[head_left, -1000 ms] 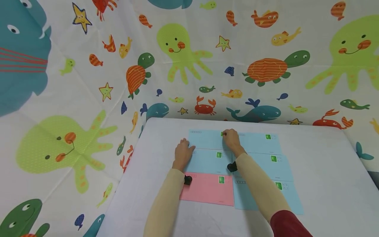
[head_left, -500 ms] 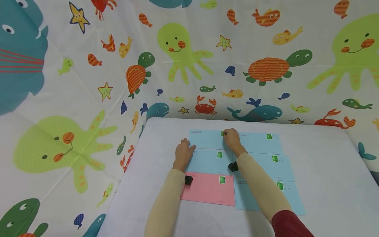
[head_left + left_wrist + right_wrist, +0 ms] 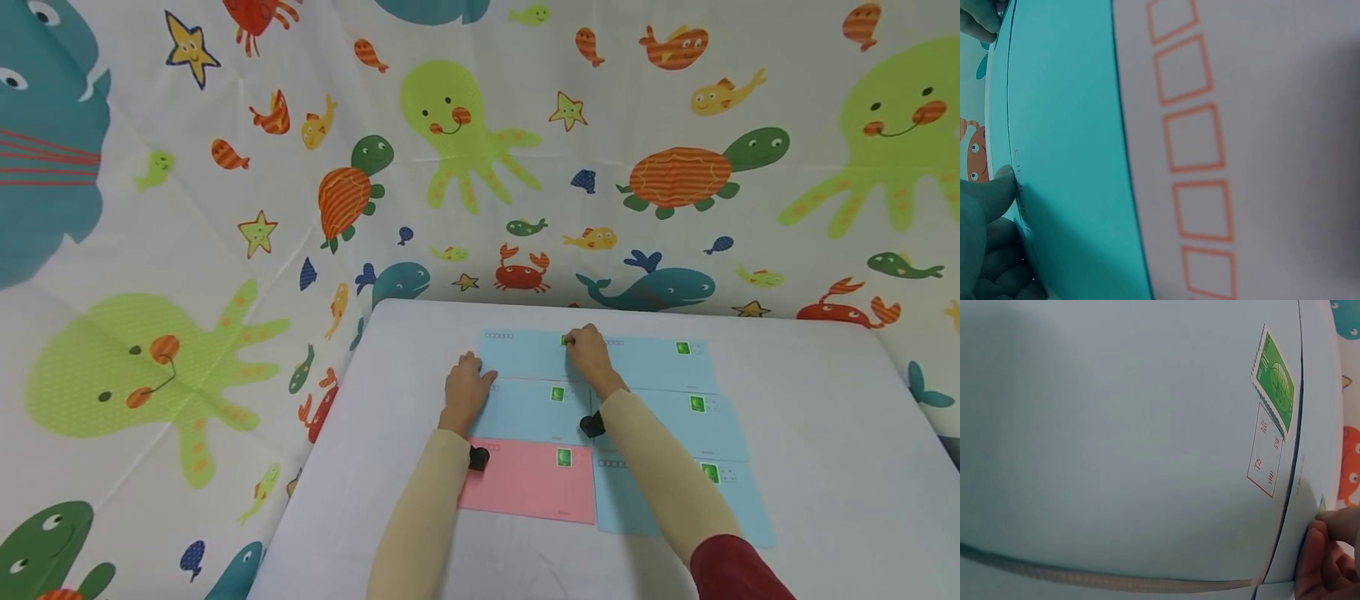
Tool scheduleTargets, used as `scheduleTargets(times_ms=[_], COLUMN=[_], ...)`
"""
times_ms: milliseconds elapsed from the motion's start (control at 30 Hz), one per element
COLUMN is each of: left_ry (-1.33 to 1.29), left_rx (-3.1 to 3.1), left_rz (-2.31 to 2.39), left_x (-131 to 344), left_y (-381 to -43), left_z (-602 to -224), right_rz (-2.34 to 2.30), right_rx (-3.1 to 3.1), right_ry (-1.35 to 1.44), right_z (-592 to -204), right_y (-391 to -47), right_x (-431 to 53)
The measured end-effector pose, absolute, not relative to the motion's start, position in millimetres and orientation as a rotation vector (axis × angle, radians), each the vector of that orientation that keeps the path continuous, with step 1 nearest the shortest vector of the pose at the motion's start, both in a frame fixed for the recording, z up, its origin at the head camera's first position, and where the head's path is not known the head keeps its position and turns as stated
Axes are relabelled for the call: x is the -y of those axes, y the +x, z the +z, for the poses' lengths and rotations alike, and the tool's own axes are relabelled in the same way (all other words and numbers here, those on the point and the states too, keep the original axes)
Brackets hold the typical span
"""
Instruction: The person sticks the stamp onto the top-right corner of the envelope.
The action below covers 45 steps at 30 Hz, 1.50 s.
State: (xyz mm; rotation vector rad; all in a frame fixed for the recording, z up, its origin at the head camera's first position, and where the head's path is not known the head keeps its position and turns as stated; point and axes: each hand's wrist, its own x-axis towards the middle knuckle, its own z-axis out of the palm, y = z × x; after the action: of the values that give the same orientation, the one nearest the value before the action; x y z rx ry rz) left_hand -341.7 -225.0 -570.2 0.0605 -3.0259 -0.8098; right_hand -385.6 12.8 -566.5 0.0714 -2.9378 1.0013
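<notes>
My right hand (image 3: 590, 354) pinches a small green stamp (image 3: 565, 340) at the right end of the far-left blue envelope (image 3: 521, 357). In the right wrist view, thumb and fingers meet at that stamp's edge (image 3: 1322, 504), most of it hidden. My left hand (image 3: 467, 390) rests with spread fingers over the left edges of the far and middle blue envelopes; its thumb (image 3: 1002, 187) touches the envelope surface in the left wrist view. Just nearer lies the middle-left blue envelope (image 3: 525, 421), bearing a green stamp (image 3: 1275, 381) that sits slightly askew beside a red printed box.
A pink envelope (image 3: 517, 492) with a green stamp lies nearest on the left. Three stamped blue envelopes (image 3: 660, 371) form the right column, partly covered by my right arm. The white table (image 3: 840, 450) backs onto a sea-animal cloth (image 3: 495, 167).
Both hands stay nearly in place; the right fingers remain at the stamp. The head view shifts slightly. No envelope has visibly moved on the table.
</notes>
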Motion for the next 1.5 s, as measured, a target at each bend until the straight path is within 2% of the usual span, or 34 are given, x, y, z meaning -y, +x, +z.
scheduleTargets(times_ms=[867,1500], left_ry=[0.045,0.071], left_rx=[3.005,2.952], left_rz=[-0.844,-0.956], left_x=[218.3,227.2], left_y=[-334.6,-327.5], left_z=[-561.5,-572.8], right_rz=[1.165,1.080], right_rx=[2.804,2.752], right_ry=[0.011,0.042], right_z=[-535.9,-503.8], right_y=[-363.6,-312.2], right_x=[-45.1,-72.1])
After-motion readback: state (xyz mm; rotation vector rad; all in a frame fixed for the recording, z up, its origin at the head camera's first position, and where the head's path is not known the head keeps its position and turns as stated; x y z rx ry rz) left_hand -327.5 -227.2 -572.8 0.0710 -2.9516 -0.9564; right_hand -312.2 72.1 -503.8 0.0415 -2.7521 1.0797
